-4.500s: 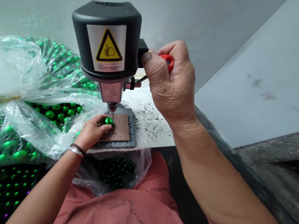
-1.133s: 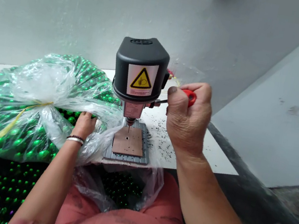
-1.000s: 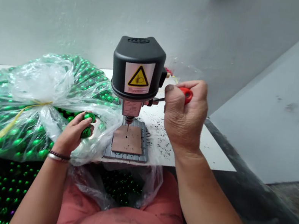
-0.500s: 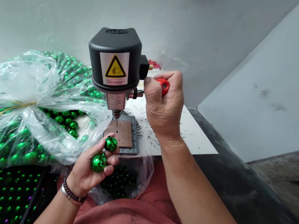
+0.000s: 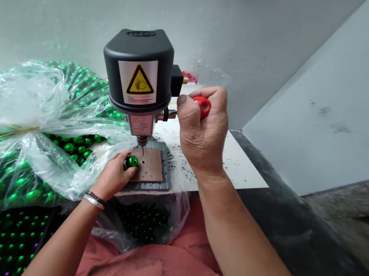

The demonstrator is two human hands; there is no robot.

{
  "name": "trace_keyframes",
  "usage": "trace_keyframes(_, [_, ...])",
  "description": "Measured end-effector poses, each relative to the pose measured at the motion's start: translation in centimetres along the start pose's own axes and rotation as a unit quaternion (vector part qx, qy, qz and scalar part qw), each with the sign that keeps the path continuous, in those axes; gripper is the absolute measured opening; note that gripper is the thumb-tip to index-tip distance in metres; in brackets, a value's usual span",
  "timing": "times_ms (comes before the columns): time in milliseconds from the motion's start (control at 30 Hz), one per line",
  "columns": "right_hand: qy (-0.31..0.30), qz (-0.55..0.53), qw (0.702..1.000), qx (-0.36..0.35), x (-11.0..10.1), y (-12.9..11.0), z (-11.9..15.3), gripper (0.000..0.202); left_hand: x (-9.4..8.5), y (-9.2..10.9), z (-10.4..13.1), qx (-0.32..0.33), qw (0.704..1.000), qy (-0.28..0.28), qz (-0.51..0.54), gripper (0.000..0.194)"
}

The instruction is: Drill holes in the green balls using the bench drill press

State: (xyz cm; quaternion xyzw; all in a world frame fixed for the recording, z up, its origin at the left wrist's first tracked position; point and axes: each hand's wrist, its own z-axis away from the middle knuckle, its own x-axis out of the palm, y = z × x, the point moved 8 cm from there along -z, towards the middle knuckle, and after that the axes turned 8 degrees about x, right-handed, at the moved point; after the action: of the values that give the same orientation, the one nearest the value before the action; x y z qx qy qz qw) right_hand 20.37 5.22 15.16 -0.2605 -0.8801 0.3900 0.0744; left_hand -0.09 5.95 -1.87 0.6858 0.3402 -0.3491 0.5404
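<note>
My left hand (image 5: 115,174) holds a shiny green ball (image 5: 131,161) at the left edge of a brown plate (image 5: 153,166), beside the small hole in it. Whether a second ball lies in the palm is hidden. Over the plate stands a small black-headed drill press (image 5: 139,70) with a thin bit pointing down, clear of the ball. My right hand (image 5: 203,129) is wrapped round the red knob (image 5: 202,107) of its lever, to the right of the machine.
A large clear bag (image 5: 16,99) of green balls covers the table's left side. Another open bag (image 5: 175,217) of dark green balls hangs at the front edge. Dark crumbs litter the white tabletop (image 5: 236,166). Green balls fill a dark area (image 5: 5,239) at lower left.
My left hand has turned over and moved from in front of the plate onto its left edge; one of the two balls is no longer visible. My right hand stays on the knob.
</note>
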Motion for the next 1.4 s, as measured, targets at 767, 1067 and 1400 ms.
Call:
trace_keyframes(767, [-0.008,0.013,1.000,0.009,-0.3,0.1,0.2,0.025,1.8,1.1,-2.0,0.013,0.998,-0.050,-0.024,0.046])
trace_keyframes(1067, [-0.015,0.000,1.000,0.008,-0.1,0.2,0.2,0.024,2.4,1.3,-1.5,0.061,0.997,-0.046,0.023,0.046])
trace_keyframes(1400, [-0.011,0.014,1.000,0.006,-0.2,0.1,0.3,0.025,2.1,1.4,-1.9,0.000,0.998,-0.060,0.020,0.040])
